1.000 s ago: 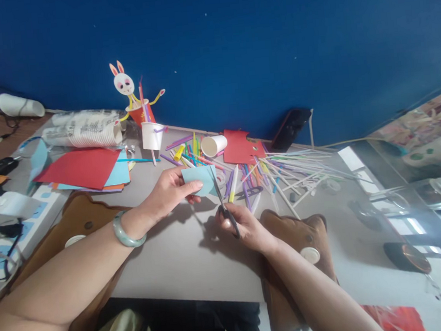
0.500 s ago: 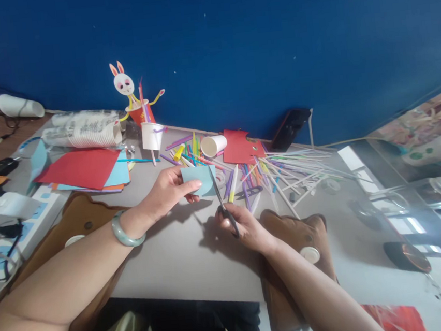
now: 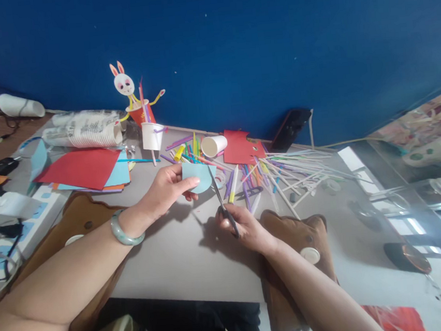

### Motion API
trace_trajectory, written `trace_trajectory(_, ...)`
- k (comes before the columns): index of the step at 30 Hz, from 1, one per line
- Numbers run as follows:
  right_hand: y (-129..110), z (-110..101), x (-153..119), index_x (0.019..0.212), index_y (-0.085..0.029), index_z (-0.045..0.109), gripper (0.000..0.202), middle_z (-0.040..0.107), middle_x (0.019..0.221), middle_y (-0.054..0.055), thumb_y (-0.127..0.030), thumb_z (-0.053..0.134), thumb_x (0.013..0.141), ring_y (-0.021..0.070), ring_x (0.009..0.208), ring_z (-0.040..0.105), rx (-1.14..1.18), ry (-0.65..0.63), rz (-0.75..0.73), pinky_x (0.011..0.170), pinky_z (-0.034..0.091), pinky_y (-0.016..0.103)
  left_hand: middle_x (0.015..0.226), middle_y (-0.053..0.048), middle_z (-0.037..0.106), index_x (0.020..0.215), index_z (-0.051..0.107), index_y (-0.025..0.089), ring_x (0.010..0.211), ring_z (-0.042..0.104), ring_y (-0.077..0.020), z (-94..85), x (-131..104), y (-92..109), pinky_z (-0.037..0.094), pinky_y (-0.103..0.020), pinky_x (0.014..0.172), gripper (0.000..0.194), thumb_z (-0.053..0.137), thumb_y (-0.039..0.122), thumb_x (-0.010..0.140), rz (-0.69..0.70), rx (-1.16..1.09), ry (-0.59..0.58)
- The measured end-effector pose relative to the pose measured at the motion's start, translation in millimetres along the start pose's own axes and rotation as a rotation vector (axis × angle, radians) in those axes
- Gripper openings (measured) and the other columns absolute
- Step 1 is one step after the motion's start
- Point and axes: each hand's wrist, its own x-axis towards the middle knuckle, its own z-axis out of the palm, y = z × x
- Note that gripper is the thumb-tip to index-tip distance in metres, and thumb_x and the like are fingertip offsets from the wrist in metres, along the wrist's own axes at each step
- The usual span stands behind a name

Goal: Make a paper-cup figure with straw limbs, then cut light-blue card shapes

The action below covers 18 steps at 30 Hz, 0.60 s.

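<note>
Pinched between thumb and fingers of my left hand is a piece of light blue paper, its lower edge cut round. My right hand grips a pair of dark-handled scissors, whose blades point up and away and lie at the right edge of the paper. Both hands are raised over the grey table. Behind the paper lie short coloured straw pieces, a white paper cup on its side and a yellow-and-white marker.
At the left are sheets of coloured paper, stacked cups and a power strip. A rabbit figure stands by the blue wall. Long straws and red paper lie at the back right. Brown cushions flank the front.
The blue paper has turned and risen slightly in my left hand, and more of its lower edge is now rounded. The scissors have hardly moved.
</note>
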Motion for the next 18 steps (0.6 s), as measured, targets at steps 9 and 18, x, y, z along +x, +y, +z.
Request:
trace_trajectory(9,0.2,-0.4,0.1,0.071,-0.016,0.054,0.055,0.049,0.063,-0.002,-0.070,0.065,0.075,0.0092,0.057,0.042,-0.003,-0.028,-0.036,0.054,0.037,0.024,0.074,-0.003,0.070,0.088,0.067,0.011,0.055,0.066,-0.0119,2.3,-4.3,9.5,0.054,-0.021,0.051,0.023,0.072,0.030,0.075,-0.024,0.077,-0.021)
trace_trajectory(18,-0.1,-0.5,1.0,0.067,-0.017,0.051,0.057,0.050,0.061,-0.002,-0.072,0.065,0.073,0.0097,0.056,0.042,-0.011,-0.025,-0.029,0.053,0.037,0.024,0.071,-0.001,0.068,0.082,0.066,0.012,0.054,0.063,-0.0107,1.0,-3.8,8.6,0.052,-0.021,0.050,0.017,0.071,0.028,0.075,-0.008,0.084,-0.047)
